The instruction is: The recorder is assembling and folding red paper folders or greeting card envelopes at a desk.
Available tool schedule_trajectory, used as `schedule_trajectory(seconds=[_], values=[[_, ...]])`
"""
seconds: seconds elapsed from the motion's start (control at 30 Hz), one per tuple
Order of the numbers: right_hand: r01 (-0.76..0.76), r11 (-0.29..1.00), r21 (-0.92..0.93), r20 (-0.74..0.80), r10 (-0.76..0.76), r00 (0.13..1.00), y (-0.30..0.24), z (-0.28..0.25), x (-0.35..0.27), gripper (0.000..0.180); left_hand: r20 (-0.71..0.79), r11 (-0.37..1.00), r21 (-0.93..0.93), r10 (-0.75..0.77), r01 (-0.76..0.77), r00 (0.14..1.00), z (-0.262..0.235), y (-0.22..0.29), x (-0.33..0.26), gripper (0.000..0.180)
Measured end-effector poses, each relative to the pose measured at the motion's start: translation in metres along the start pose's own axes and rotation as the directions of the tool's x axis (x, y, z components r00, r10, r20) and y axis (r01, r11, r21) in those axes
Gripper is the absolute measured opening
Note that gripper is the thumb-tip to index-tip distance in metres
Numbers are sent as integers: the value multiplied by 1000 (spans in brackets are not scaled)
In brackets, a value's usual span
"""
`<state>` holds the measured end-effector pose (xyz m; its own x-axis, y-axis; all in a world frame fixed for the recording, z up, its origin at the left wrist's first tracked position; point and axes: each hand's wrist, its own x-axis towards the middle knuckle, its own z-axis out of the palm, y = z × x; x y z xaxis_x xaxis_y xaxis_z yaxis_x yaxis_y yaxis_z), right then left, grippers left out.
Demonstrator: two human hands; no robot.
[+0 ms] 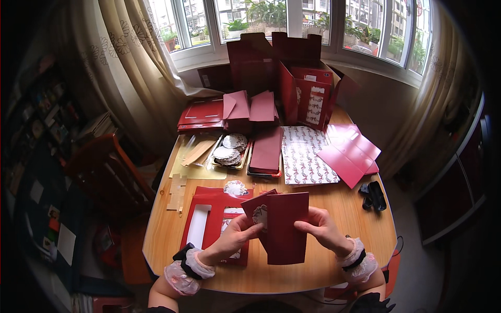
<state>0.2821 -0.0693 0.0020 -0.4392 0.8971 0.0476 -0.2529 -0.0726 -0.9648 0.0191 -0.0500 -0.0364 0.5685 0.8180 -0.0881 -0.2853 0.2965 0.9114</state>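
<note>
Left hand (242, 231): fingers pinched on rear red card (257, 200), thumb over paper cutout (260, 213) | Right hand (321, 229): pinching front red card (287, 227) | Rear fingertips hidden

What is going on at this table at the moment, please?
A person holds overlapping dark red cards above the near part of the wooden table. The left hand grips the left card, with a white scalloped piece by its thumb; the right hand pinches the right card by its edge. Flat red packaging lies by the left wrist. Farther back are stacked scalloped pieces and a pile of red cards.
</note>
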Motion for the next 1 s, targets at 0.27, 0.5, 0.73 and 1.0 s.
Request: schedule_trajectory(seconds=[0.27, 0.5, 0.73, 1.0], values=[[94, 941, 326, -95, -66, 993, -17, -29, 2, 30, 10, 918, -393, 51, -43, 999, -7, 13, 5, 48], [-176, 957, 232, 109, 155, 982, 23, 5, 4, 36, 346, 823, -546, 55, 153, 937, -3, 9, -2, 62], [-152, 964, 217, 83, 137, 987, 22, 13, 2, 41, 343, 904, -344, -129, 252, 930, 9, -3, -7, 55], [-82, 989, 120, 11, 81, 997, 21, 19, 5, 37, 271, 951, -164, -213, 263, 939, 22, 15, -10, 55]])
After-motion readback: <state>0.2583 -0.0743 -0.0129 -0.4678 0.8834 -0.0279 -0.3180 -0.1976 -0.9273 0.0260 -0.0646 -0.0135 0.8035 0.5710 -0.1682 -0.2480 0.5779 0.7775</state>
